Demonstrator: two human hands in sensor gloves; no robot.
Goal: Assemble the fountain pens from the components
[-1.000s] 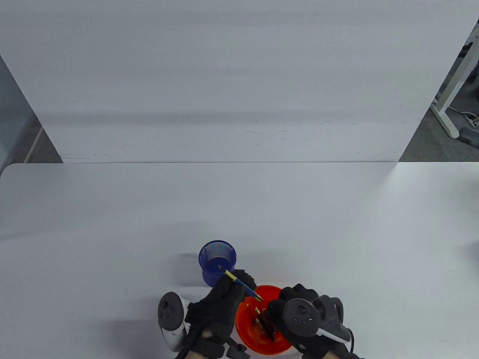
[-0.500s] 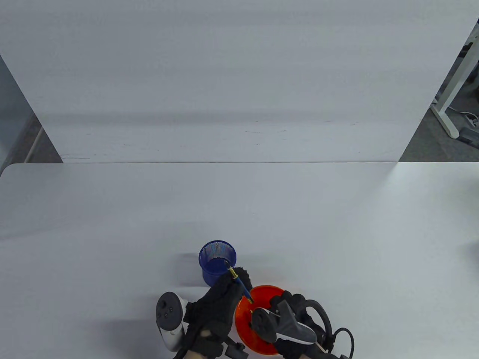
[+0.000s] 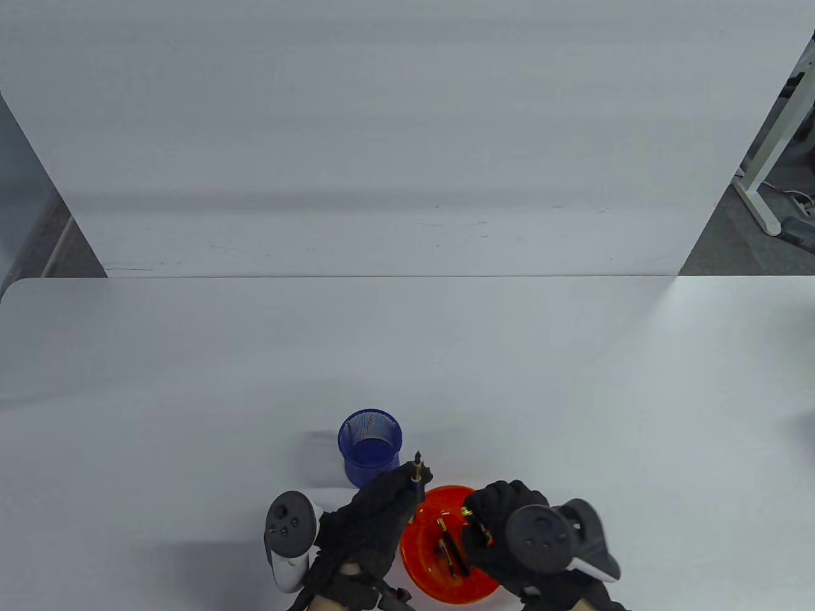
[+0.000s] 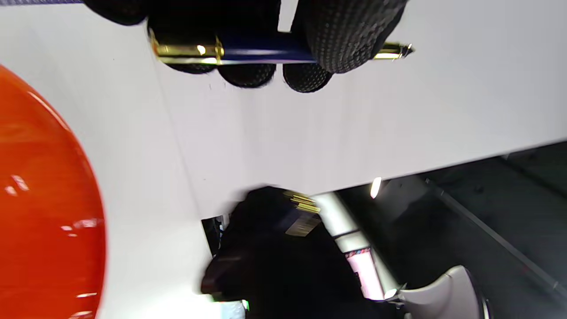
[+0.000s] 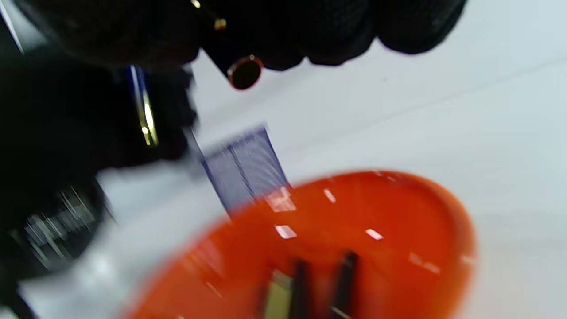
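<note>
Pen [image 4: 261, 49]: light, stiff, slick; your left hand [image 3: 375, 509] pinches its blue barrel, low centre.
Nib: fragile, avoid it.
Right hand [image 3: 503, 531]: closed around a dark cap [image 5: 242, 71].

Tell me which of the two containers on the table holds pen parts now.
The shallow orange bowl beside the right hand holds dark pen parts; the blue mesh cup shows none.

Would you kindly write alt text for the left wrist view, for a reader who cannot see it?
Gloved left-hand fingers at the top edge grip a dark blue pen section with gold trim and a gold nib, lying level above a white table. An orange bowl curves in at the left.
</note>
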